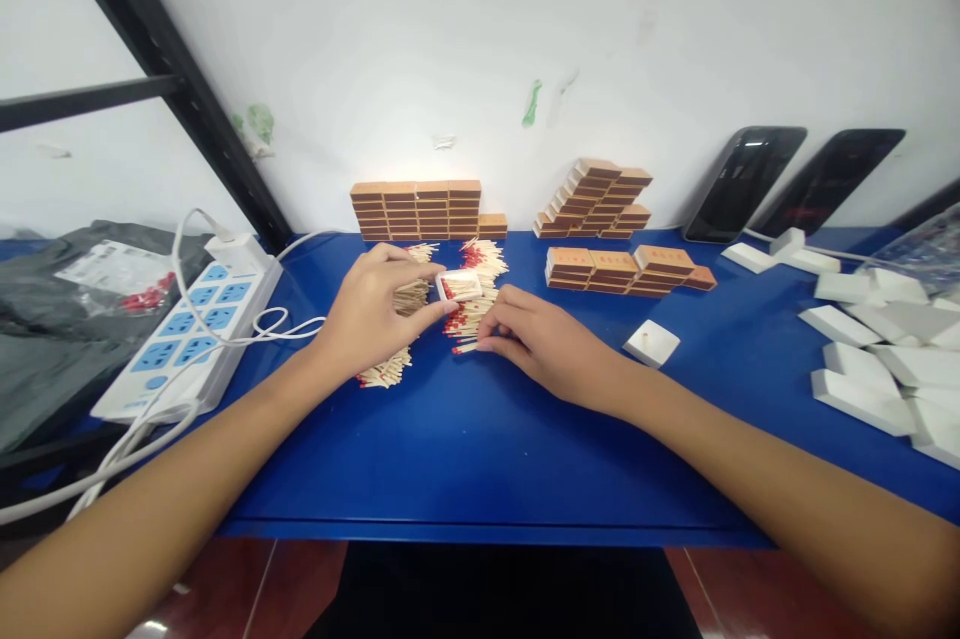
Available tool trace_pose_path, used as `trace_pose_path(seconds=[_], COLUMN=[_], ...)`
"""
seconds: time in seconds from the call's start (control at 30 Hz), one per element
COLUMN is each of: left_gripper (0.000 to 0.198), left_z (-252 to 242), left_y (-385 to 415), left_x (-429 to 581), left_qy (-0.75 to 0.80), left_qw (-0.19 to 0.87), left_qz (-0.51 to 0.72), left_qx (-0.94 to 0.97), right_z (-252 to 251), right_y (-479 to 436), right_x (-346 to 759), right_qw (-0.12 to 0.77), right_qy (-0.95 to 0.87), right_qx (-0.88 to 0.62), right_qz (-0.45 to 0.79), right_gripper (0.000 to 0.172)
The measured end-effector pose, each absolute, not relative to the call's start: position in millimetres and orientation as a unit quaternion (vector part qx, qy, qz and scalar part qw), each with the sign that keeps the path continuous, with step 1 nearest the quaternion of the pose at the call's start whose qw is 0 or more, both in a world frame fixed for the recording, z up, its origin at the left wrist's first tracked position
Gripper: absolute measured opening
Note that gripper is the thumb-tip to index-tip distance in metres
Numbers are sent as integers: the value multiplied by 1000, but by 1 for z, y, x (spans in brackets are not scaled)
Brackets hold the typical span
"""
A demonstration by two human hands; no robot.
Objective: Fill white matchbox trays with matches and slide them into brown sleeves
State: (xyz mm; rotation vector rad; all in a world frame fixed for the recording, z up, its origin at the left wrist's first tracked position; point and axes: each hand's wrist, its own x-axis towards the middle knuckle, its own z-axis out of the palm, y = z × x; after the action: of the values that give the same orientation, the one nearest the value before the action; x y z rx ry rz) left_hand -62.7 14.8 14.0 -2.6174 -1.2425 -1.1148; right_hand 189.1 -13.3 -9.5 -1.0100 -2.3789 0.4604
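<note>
Between the thumb and fingers of my left hand (379, 304) is a small white matchbox tray (460, 286) with some red-tipped matches lying in it. My right hand (536, 339) is pinched at the near end of a pile of loose matches (487, 264), its fingertips on matchsticks with red heads. Exactly how many sticks it grips is too small to tell. A second heap of matches (388, 371) lies partly hidden behind and below my left hand.
Stacked matchboxes (416, 209) stand along the wall, with more stacks (600, 199) and a lower row (626, 269) to the right. White trays (862, 389) pile up at far right; one tray (652, 344) lies apart. Two phones (746, 184) lean on the wall. A power strip (195, 329) sits left.
</note>
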Motion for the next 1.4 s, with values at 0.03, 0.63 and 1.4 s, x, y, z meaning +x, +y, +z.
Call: trace_pose_path(seconds=[0.03,0.63,1.4], left_gripper=[36,37,37], left_z=[14,10,10], left_y=[15,5,4], left_x=[-62,-54,-54], left_qy=[-400,-330,-336], left_qw=[20,-51,-66], left_qz=[-355,-348,-347], left_qx=[-845,-876,-873], right_z=[-8,1,-1], right_y=[-13,-4,-4], right_x=[191,203,205], right_qw=[265,366,354], right_qy=[-876,-832,-838], right_qx=[-369,-411,-408], right_qz=[164,75,80], right_gripper=[8,5,5])
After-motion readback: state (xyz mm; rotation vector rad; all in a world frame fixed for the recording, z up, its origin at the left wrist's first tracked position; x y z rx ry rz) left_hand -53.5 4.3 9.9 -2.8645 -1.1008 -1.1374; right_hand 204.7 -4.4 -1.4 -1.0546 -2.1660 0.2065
